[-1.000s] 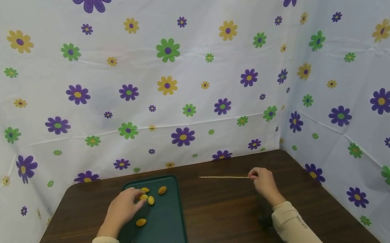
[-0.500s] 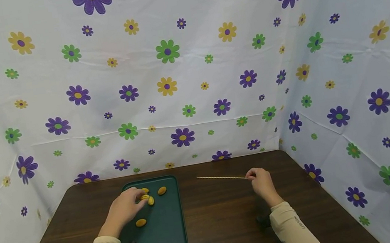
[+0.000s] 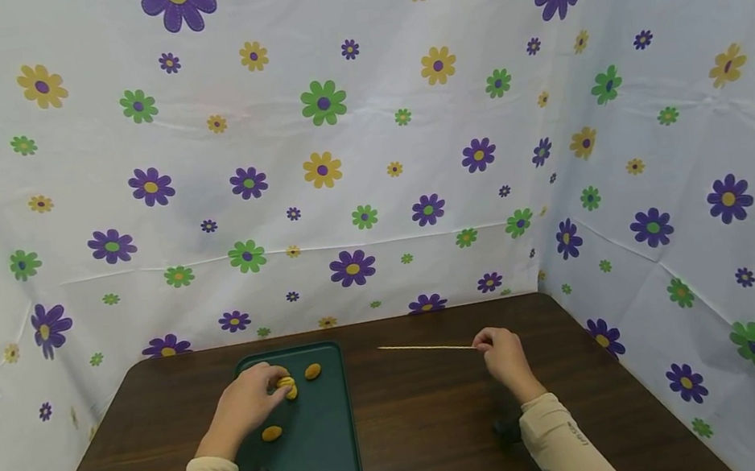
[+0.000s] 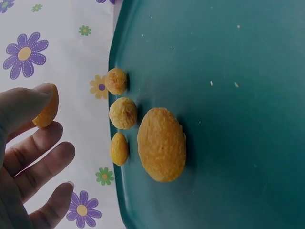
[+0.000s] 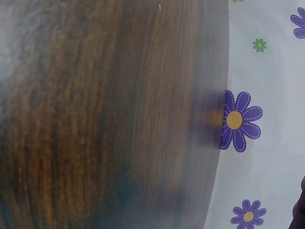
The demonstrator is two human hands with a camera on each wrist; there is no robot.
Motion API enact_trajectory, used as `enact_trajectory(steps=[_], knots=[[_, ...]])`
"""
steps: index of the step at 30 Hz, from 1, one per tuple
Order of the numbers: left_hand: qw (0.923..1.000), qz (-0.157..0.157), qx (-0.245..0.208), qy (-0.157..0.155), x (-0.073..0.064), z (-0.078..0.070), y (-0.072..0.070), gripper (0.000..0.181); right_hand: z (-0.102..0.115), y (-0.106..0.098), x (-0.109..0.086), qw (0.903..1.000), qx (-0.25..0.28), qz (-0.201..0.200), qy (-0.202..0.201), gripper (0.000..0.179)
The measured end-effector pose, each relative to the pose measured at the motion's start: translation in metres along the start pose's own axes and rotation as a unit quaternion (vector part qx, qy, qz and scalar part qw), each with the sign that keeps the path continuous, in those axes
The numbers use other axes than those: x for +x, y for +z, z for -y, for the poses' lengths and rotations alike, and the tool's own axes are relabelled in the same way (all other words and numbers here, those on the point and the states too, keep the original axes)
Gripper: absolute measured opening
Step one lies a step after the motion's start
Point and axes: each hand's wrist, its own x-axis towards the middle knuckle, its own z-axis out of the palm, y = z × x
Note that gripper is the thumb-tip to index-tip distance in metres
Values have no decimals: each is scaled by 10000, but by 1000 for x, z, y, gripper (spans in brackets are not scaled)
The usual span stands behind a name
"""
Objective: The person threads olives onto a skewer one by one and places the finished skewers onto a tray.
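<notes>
Between thumb and fingers, my left hand (image 3: 245, 404) pinches a golden oval fried piece (image 4: 46, 112), held over the back left of the dark green tray (image 3: 322, 455). Similar pieces rest on the tray: a large-looking one (image 4: 162, 144) nearest the left wrist camera, a round one (image 4: 123, 113) and others by the far rim. My right hand (image 3: 507, 358) grips one end of a thin wooden skewer (image 3: 423, 347), which points left toward the tray, nearly level. In the right wrist view only a dark edge of the fingers (image 5: 299, 210) shows, and the skewer is out of frame.
The tray stands on the left of a dark brown wooden table (image 3: 423, 440). Flowered white cloth (image 3: 333, 136) hangs behind the table and along its sides. A few pale crumbs (image 4: 236, 84) lie on the tray.
My left hand has shifted slightly right with the fried piece, covering the rearmost piece. The right hand and skewer have drifted a little left, toward the tray.
</notes>
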Motion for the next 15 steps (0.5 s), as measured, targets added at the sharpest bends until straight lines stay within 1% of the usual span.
enact_trajectory(steps=[5,15], knots=[[10000,52,-2,-40,1,-2,0,16,1,2,0,10000,43,20,7,18],[10000,73,-31,10,4,-4,-2,17,3,4,-1,9999,69,68,53,19]])
